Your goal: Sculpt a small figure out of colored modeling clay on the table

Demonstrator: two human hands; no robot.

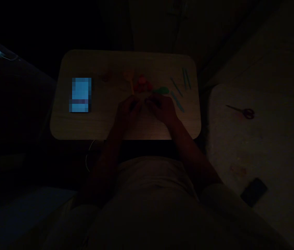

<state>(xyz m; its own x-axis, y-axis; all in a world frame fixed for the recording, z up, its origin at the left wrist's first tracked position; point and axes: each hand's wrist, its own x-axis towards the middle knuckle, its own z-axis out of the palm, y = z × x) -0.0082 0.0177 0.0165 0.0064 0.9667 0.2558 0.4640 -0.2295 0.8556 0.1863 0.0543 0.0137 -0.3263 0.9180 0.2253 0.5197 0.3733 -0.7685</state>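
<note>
The scene is very dark. Over the middle of the wooden table point(95, 125), my left hand point(129, 110) is closed, its fingers curled around something too dark to make out. Just to its right, my right hand point(161, 107) is closed too, its fingertips pinched near a small dark shape I cannot identify. Beyond the hands lie several red lumps point(142, 83). An orange tool point(130, 78) points down toward my left hand, and a green tool point(162, 90) lies just above my right hand.
Several thin blue-green sticks or tools point(176, 86) lie at the table's right. A glowing, pixelated screen point(80, 94) is at the left. Scissors point(247, 113) and a dark flat object point(254, 192) rest on a pale surface point(222, 139) to the right.
</note>
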